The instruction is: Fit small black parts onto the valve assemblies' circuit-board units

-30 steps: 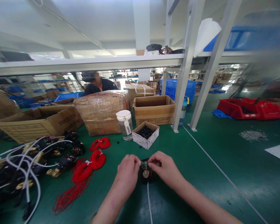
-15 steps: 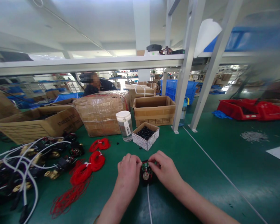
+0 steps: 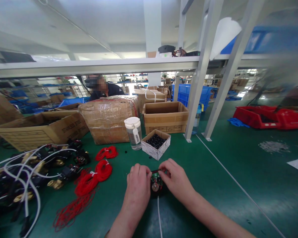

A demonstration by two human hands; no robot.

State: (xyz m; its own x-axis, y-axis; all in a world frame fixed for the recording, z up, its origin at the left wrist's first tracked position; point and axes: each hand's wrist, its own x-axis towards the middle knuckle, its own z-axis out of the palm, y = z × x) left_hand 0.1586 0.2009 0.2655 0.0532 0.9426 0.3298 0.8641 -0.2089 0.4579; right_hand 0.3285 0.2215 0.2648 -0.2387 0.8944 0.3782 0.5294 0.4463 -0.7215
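In the head view, both hands work close together over the green table (image 3: 200,215), their fingertips meeting a small device (image 3: 155,187) that sits between them near the front. The left hand (image 3: 138,185) is curled, thumb and fingers pinched at the left end of a dark strip (image 3: 155,171) along the device's far edge. The right hand (image 3: 175,177) pinches the strip's right end, its other fingers bent; whether the strip is loose or fixed, I cannot tell. The device shows a green board and a round silver part, and a white cable (image 3: 159,215) runs from it toward the near edge.

Beyond the hands is a small box (image 3: 163,148) of black parts, with a lidded jug (image 3: 132,127) just beside it. To the left lie red wire coils (image 3: 104,170), then brass fittings (image 3: 55,184) among black units. Behind a wrapped carton (image 3: 106,120) is another person (image 3: 116,89).
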